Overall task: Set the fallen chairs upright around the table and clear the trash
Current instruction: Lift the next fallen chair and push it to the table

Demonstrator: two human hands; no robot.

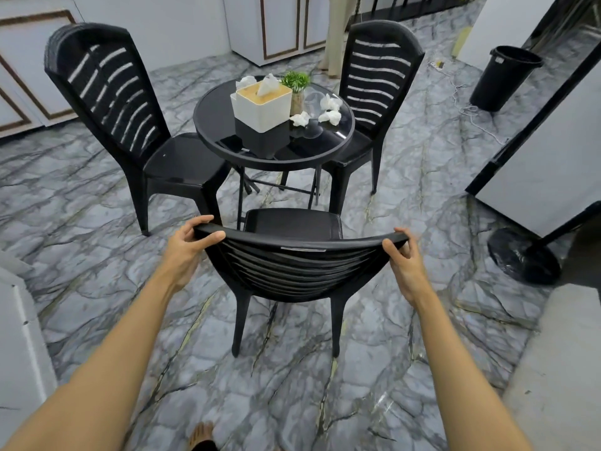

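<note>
The left hand [190, 245] and right hand [406, 260] curl their fingers round the top of the near chair [292, 268], standing by the table [270, 165] with maybe crumpled tissues [330, 117].

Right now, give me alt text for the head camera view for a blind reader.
The left hand and right hand grip the top of an upright black chair facing a round black table. Two more black chairs stand upright beside it; crumpled tissues, a tissue box and a small plant sit on it. A black bin stands far right.
</note>
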